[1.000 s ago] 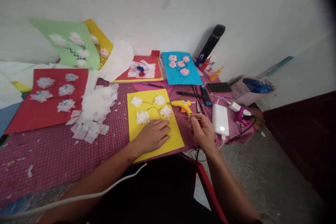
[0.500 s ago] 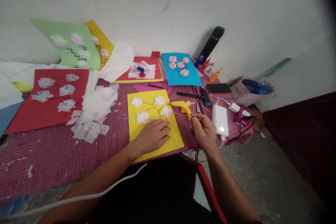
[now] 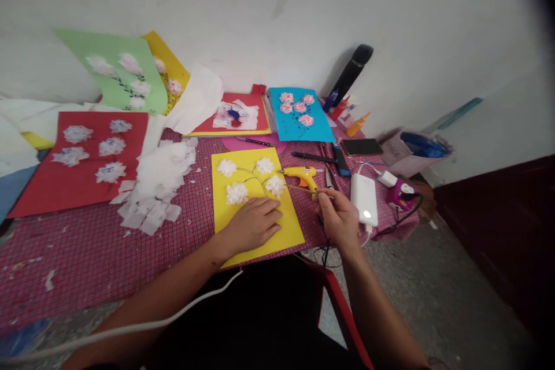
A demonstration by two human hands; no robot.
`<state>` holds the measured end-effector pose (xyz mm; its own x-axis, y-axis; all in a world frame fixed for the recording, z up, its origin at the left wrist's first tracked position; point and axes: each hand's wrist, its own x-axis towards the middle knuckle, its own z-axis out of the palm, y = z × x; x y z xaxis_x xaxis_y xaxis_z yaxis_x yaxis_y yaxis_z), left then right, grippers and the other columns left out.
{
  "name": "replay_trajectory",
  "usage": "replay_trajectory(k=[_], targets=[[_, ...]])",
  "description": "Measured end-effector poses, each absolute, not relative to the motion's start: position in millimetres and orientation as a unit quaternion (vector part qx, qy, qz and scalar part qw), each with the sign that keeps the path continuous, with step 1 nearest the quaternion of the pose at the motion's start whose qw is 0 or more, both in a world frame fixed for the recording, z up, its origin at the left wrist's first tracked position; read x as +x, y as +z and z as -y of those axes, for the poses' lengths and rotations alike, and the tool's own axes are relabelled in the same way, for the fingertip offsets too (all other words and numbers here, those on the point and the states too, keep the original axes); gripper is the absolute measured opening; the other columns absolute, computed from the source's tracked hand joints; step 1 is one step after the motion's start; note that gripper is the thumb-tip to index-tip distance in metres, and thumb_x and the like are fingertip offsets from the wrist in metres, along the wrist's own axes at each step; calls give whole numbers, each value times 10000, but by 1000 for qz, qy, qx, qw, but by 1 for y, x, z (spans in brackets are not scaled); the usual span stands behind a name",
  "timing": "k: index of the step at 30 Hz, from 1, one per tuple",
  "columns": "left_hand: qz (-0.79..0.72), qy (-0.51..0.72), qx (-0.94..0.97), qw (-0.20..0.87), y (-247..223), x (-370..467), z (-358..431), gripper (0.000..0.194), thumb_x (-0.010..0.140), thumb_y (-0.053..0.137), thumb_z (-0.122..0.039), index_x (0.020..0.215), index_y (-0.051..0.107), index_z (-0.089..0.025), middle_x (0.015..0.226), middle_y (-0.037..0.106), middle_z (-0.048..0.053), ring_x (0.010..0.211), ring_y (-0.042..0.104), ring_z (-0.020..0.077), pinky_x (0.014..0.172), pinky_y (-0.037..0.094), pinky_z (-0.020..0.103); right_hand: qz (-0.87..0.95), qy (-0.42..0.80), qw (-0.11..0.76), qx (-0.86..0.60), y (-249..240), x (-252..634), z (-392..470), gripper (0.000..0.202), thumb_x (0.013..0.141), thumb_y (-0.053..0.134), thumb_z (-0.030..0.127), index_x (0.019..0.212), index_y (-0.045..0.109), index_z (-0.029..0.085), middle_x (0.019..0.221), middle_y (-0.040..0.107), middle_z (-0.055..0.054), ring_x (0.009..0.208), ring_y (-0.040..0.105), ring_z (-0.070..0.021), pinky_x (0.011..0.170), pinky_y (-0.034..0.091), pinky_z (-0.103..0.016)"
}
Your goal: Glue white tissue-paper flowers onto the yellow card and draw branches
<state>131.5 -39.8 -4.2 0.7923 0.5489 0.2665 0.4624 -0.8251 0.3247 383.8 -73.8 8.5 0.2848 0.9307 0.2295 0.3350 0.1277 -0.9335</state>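
A yellow sheet (image 3: 277,237) lies before me on the table, bearing white paper flowers (image 3: 237,192) and thin dark curved stems. My left hand (image 3: 255,221) rests palm down on it, fingers stretched out below the flowers. Between the thumb and fingers of my right hand (image 3: 336,214) is a thin brown stick (image 3: 303,189), which points left. Its far end is beside the right-hand flower (image 3: 274,186); whether they touch I cannot tell. Just beyond the stick lies a yellow glue gun (image 3: 302,173), its nozzle toward the sheet.
White paper squares (image 3: 150,214) are heaped left of the sheet. Behind stand a blue flower card (image 3: 284,127) and paint bottles (image 3: 358,125). Scissors (image 3: 329,178), a white power bank (image 3: 364,199), a phone (image 3: 362,147) and a purple plug adapter (image 3: 399,195) are at right.
The view has shifted very slightly. Both hands stay nearly where they were, with the stick still in the right hand.
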Motion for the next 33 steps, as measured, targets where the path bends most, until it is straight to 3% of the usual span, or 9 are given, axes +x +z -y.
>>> replay_trajectory(k=[11, 27, 33], targets=[[-273, 174, 937, 131, -4, 133, 39, 208, 1031, 568, -347, 1122, 679, -197, 1315, 666, 100, 1172, 610, 272, 1001, 479, 461, 536, 280, 511, -611, 15, 387, 74, 279, 956, 667, 430, 1100, 763, 211, 866, 758, -61, 595, 616, -147, 478, 466, -256], [-272, 173, 936, 140, -6, 132, 39, 224, 1023, 579, -354, 1142, 688, -198, 1304, 662, 106, 1166, 608, 271, 991, 483, 460, 555, 240, 513, -609, 17, 380, 67, 256, 954, 664, 417, 1086, 778, 229, 867, 759, -55, 683, 666, -178, 571, 517, -291], [-271, 172, 936, 142, -6, 131, 38, 220, 1026, 573, -354, 1140, 683, -201, 1312, 665, 107, 1174, 614, 274, 1000, 491, 462, 498, 267, 548, -617, 19, 374, 62, 277, 934, 681, 442, 1051, 758, 203, 807, 751, -39, 571, 612, -146, 519, 492, -276]])
